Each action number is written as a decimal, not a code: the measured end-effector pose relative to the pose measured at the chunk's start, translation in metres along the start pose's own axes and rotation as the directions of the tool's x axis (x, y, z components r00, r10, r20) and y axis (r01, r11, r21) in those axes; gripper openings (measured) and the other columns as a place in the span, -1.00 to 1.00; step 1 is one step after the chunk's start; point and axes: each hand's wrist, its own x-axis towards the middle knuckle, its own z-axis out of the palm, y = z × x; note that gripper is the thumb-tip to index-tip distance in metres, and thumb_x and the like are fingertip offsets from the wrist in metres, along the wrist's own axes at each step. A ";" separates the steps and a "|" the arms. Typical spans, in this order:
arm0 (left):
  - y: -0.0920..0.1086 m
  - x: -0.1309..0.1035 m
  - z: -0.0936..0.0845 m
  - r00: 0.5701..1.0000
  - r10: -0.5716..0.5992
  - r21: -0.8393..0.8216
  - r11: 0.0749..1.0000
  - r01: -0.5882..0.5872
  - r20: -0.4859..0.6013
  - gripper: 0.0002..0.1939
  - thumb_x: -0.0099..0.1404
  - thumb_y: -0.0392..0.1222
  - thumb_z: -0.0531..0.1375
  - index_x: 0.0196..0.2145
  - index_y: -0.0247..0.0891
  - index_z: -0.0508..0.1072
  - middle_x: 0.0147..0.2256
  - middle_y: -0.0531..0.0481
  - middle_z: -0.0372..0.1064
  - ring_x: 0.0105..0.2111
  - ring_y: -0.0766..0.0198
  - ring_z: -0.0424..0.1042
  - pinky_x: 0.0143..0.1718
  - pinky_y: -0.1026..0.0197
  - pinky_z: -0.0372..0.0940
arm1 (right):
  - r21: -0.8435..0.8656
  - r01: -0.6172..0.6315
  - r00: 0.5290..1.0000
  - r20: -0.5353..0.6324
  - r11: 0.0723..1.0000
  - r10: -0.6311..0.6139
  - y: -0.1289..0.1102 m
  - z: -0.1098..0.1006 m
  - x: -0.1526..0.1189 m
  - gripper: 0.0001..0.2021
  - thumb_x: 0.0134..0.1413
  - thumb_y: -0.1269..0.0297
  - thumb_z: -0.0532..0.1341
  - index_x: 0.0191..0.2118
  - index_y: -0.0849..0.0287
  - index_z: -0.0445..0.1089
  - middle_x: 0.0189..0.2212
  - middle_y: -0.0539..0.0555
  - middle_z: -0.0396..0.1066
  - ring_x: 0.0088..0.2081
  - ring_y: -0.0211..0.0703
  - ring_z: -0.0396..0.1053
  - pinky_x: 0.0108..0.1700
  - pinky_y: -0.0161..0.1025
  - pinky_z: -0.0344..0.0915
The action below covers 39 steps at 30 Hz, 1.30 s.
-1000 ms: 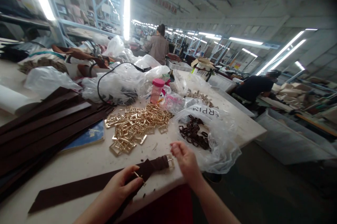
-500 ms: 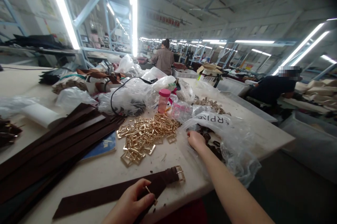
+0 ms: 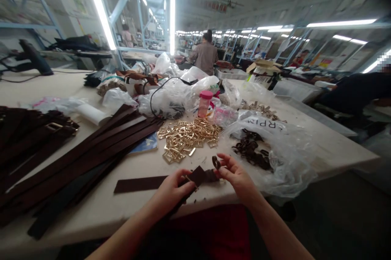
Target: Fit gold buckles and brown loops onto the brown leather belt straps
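Note:
My left hand [image 3: 175, 188] is closed on a dark brown belt [image 3: 198, 174] near a gold buckle, its thumb and fingers pinching the strap; the belt's square end sticks up past them. Close beside that end, my right hand [image 3: 236, 174] pinches a small dark brown belt loop [image 3: 216, 162] between thumb and fingers. Another brown belt [image 3: 139, 184] lies flat on the table behind my left hand. Beyond my hands is a heap of gold buckles [image 3: 186, 138]. To the right, several more brown loops [image 3: 253, 150] lie in a clear plastic bag [image 3: 290, 158].
Long brown straps [image 3: 91, 146] cover the left of the table [image 3: 342, 150], partly over a blue booklet [image 3: 143, 144]. A pink-lidded bottle [image 3: 204, 105] stands behind the buckles, near crumpled plastic bags [image 3: 165, 97]. Further back a person [image 3: 206, 56] faces away.
My right hand has come out of the plastic bag with a belt loop and moved left to the belt end. My left hand, still gripping its belt, has come up and right in view.

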 end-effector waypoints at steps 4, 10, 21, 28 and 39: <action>0.000 -0.002 0.000 0.999 0.034 0.044 0.999 -0.032 -0.035 -0.68 0.12 -0.01 0.14 -0.24 -0.27 0.28 -0.51 0.07 0.34 -0.63 0.41 0.27 -0.66 0.39 0.19 | 0.252 -0.115 0.993 0.051 0.961 0.105 0.002 0.036 -0.032 -0.64 -0.13 0.10 0.27 -0.17 0.13 0.38 -0.31 0.04 0.41 -0.39 -0.21 0.39 -0.24 -0.19 0.31; 0.002 -0.009 0.001 0.993 0.064 0.105 0.993 -0.054 -0.098 -0.69 0.14 -0.01 0.12 -0.23 -0.27 0.29 -0.51 0.07 0.36 -0.60 0.38 0.29 -0.60 0.36 0.20 | 0.271 -0.107 0.993 -0.024 0.957 0.117 0.006 0.050 -0.029 -0.66 -0.21 0.07 0.33 -0.33 0.21 0.40 -0.46 0.01 0.41 -0.49 -0.27 0.34 -0.36 -0.26 0.29; -0.005 -0.005 -0.001 0.994 0.080 0.352 0.935 -0.051 -0.069 -0.75 0.10 -0.06 0.16 -0.27 -0.22 0.39 -0.38 0.07 0.46 -0.40 0.28 0.39 -0.38 0.32 0.19 | 0.195 -0.079 0.996 -0.013 0.978 0.083 0.016 0.047 -0.024 -0.72 -0.18 0.09 0.31 -0.36 0.17 0.38 -0.49 -0.01 0.37 -0.53 -0.30 0.27 -0.44 -0.31 0.24; -0.008 -0.002 -0.005 0.999 0.018 0.374 0.927 -0.005 -0.032 -0.77 0.10 -0.07 0.15 -0.29 -0.20 0.40 -0.39 0.10 0.47 -0.41 0.28 0.39 -0.42 0.33 0.17 | -0.035 0.004 0.999 0.036 0.999 -0.003 0.021 0.047 -0.021 -0.68 -0.09 0.09 0.23 -0.23 0.17 0.44 -0.47 0.02 0.38 -0.50 -0.28 0.26 -0.44 -0.30 0.24; -0.008 -0.002 0.000 0.997 0.077 0.399 0.914 -0.070 -0.003 -0.75 0.13 -0.06 0.13 -0.26 -0.19 0.45 -0.36 0.06 0.48 -0.37 0.22 0.42 -0.37 0.29 0.20 | -0.108 0.089 0.995 -0.027 0.990 -0.093 0.021 0.053 -0.019 -0.76 -0.12 0.13 0.26 -0.31 0.13 0.47 -0.42 0.03 0.38 -0.37 -0.17 0.29 -0.31 -0.25 0.21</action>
